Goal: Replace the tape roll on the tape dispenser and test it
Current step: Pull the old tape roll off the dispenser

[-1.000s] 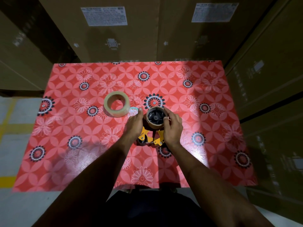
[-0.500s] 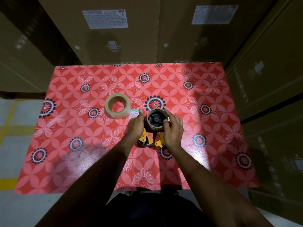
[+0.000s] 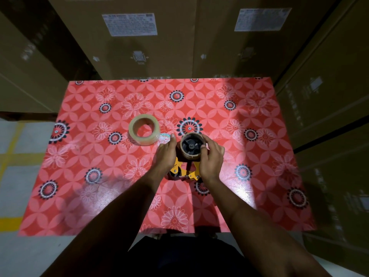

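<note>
On the red flower-patterned tablecloth [image 3: 249,188], near its middle, lying on its side: yellow-and-black handheld tape dispenser [image 3: 184,170], brown cardboard spent core [image 3: 191,145] still sitting on the black hub. Left hand [image 3: 166,154] bracing the dispenser's left side; right hand [image 3: 211,154] curled around the core's right rim, fingertip pressing its edge. Fresh clear tape roll [image 3: 144,129] waiting flat just left, beside a small pale scrap [image 3: 164,137]. Best pulling the core straight off the hub, frame pinned down, avoiding twisting. Compared with a second ago, hardly changing: right fingers gripping slightly further round the rim.
</note>
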### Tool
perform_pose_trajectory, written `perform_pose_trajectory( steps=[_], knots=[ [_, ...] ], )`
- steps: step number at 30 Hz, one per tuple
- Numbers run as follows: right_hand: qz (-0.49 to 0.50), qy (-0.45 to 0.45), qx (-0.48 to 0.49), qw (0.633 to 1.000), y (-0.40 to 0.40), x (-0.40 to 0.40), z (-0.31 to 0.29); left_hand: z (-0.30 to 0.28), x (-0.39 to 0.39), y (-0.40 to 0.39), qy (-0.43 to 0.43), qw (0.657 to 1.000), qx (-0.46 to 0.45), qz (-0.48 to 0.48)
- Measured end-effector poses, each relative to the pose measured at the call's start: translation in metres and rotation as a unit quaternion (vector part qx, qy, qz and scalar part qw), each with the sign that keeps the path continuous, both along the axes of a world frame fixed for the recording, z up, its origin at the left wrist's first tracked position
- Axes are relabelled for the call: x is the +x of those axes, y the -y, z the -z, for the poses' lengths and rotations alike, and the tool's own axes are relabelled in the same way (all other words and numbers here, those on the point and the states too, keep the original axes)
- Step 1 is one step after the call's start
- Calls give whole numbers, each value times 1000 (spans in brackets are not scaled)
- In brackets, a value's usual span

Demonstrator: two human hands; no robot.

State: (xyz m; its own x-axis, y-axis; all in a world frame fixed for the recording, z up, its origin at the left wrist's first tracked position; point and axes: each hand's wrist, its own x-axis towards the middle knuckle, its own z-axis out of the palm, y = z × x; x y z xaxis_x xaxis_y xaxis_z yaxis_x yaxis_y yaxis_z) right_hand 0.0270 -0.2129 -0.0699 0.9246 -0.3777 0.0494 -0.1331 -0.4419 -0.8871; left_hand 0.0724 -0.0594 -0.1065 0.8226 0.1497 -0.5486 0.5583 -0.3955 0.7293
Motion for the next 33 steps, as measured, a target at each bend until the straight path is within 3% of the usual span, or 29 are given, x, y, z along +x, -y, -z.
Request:
perform_pose_trajectory(
  steps=[4, 10, 14, 19, 22, 28, 33],
  knots=[
    [-66, 50, -75, 994, 3, -6, -1, 8, -3, -5, 10, 1000, -5, -7],
    [-4, -59, 86, 994, 6, 9, 1, -8, 1, 2, 18, 1000, 7, -11],
    [57, -83, 173, 980, 7, 11, 1, -12, 0, 2, 17, 1000, 18, 19],
    [3, -53, 162, 985, 9, 9, 2, -15, 3, 4, 16, 1000, 20, 2],
    [-58, -61, 100, 991, 10, 7, -2, 4, 6, -1, 16, 1000, 13, 2],
    [-57, 3, 13, 998, 10, 1, 4, -20, 0, 6, 15, 998, 42, 37],
    [-54, -88, 85, 991, 10, 2, -6, -9, 4, 3, 10, 1000, 18, 17]
  ],
)
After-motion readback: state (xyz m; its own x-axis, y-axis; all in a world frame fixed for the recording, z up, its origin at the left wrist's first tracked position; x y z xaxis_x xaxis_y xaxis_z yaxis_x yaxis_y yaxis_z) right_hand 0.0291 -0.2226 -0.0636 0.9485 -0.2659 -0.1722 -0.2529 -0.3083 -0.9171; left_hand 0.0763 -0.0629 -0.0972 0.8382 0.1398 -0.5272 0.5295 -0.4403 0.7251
